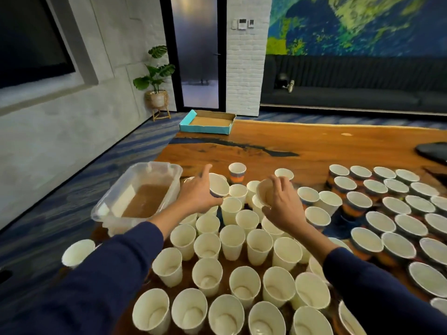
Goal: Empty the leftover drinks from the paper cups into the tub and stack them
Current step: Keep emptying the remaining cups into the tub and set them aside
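Table point(314, 141): we see it crowded with cups.
Tub point(145, 170): far left, brown liquid inside.
Left hand point(197, 194): we grip a tilted cup point(219, 184) beside the tub.
Right hand point(281, 201): we hold another cup point(264, 191), tilted.

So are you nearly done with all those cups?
Not nearly. The tub already holds brown liquid, so some pouring looks done. The left hand and right hand each hold a cup. Dozens of cups still stand unstacked on the table.
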`<state>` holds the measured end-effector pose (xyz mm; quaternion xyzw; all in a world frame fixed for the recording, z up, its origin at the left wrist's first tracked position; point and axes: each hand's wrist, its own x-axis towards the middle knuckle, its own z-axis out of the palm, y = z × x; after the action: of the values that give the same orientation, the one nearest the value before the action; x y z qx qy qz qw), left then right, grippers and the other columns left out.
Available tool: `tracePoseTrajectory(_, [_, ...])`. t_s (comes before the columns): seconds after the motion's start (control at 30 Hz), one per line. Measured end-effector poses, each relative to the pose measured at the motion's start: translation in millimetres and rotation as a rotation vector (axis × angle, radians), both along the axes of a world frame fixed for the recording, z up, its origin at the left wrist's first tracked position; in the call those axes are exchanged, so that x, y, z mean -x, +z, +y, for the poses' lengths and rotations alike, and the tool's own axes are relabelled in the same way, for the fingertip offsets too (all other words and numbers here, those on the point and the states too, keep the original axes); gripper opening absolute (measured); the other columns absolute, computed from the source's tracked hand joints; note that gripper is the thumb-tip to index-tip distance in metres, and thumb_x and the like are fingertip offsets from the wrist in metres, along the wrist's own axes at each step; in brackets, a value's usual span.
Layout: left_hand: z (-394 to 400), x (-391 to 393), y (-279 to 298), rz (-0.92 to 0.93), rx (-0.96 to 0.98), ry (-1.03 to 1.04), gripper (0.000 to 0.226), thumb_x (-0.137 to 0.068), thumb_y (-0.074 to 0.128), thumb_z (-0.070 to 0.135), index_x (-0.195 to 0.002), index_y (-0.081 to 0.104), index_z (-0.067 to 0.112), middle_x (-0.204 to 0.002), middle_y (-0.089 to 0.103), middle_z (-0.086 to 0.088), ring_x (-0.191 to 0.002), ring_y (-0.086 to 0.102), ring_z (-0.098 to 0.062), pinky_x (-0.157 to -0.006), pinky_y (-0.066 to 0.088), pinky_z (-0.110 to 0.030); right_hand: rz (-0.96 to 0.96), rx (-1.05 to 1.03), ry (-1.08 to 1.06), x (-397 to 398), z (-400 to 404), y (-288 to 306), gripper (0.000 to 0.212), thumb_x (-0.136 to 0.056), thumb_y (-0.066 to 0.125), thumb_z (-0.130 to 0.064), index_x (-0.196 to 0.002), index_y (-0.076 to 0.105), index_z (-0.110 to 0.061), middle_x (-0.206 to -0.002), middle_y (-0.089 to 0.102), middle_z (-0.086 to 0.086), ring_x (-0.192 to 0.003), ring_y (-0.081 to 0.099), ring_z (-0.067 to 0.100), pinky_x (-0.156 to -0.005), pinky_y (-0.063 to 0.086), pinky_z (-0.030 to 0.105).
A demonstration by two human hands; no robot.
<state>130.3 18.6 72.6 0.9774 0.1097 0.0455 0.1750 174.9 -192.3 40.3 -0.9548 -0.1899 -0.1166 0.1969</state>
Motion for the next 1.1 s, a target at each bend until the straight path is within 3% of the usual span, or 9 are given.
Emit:
tracePoseTrajectory(0.17, [-38, -17, 5, 0.023, -0.004, -0.107, 0.088, -0.073, 0.077, 0.042, -0.142, 0.024, 0.025, -0.144, 0.040, -0.002, -0.116, 0.053, -0.027, -0.086, 0.053, -0.040, -0.008, 0.029, -0.113, -11, -44, 1, 0.079, -0.079, 0.074, -0.027, -0.143, 0.028, -0.017, -0.141, 0.037, 0.007, -0.123, 0.039, 0.024, -0.102, 0.036, 0.034])
tracePoseTrajectory(0.33, [-61, -37, 8, 0.020, 0.054, -0.223, 0.083, -0.074, 0.077, 0.044, -0.139, 0.030, 0.024, -0.140, 0.042, 0.001, -0.117, 0.051, -0.022, -0.080, 0.048, -0.032, 0.002, 0.011, -0.256, -20, -77, 4, 0.078, -0.080, 0.074, -0.034, -0.141, 0.030, -0.016, -0.141, 0.038, 0.008, -0.127, 0.038, 0.026, -0.105, 0.034, 0.036])
tracePoseTrajectory(0.5, [-91, -47, 6, 0.090, 0.116, -0.268, 0.077, -0.073, 0.075, 0.053, -0.132, 0.034, 0.022, -0.128, 0.053, -0.002, -0.111, 0.055, -0.022, -0.088, 0.053, -0.043, 0.017, -0.003, -0.369, -27, -117, 8, 0.080, -0.080, 0.073, -0.038, -0.142, 0.029, -0.013, -0.142, 0.037, 0.012, -0.130, 0.036, 0.030, -0.109, 0.028, 0.044])
tracePoseTrajectory(0.63, [-125, -53, 8, 0.089, 0.233, -0.320, 0.084, -0.077, 0.076, 0.042, -0.140, 0.026, 0.019, -0.138, 0.044, -0.005, -0.120, 0.050, -0.023, -0.091, 0.051, -0.036, 0.077, -0.071, -0.449, -46, -152, 13, 0.076, -0.082, 0.071, -0.038, -0.140, 0.030, -0.012, -0.139, 0.039, 0.015, -0.130, 0.035, 0.032, -0.108, 0.025, 0.046])
tracePoseTrajectory(0.73, [-157, -64, 9, 0.092, 0.314, -0.359, 0.093, -0.078, 0.076, 0.036, -0.147, 0.016, 0.019, -0.149, 0.033, -0.005, -0.129, 0.043, -0.025, -0.097, 0.048, -0.038, 0.098, -0.073, -0.445, -60, -179, 11, 0.076, -0.081, 0.072, -0.039, -0.139, 0.031, -0.012, -0.138, 0.041, 0.015, -0.128, 0.036, 0.032, -0.107, 0.027, 0.046])
tracePoseTrajectory(0.93, [-236, -80, -7, 0.079, 0.338, -0.379, 0.085, -0.079, 0.076, 0.035, -0.144, 0.026, 0.015, -0.146, 0.032, -0.006, -0.125, 0.043, -0.026, -0.096, 0.043, -0.038, 0.212, 0.023, -0.354, -88, -223, -3, 0.083, -0.076, 0.076, -0.042, -0.140, 0.030, -0.014, -0.138, 0.040, 0.012, -0.127, 0.038, 0.030, -0.107, 0.035, 0.048])
tracePoseTrajectory(1.1, [-289, -95, -22, 0.102, 0.314, -0.354, 0.081, -0.080, 0.075, 0.030, -0.143, 0.026, 0.016, -0.143, 0.032, -0.005, -0.126, 0.042, -0.026, -0.094, 0.043, -0.037, 0.271, 0.046, -0.251, -106, -250, -17, 0.083, -0.078, 0.074, -0.041, -0.141, 0.027, -0.016, -0.141, 0.037, 0.009, -0.131, 0.035, 0.028, -0.109, 0.026, 0.047])
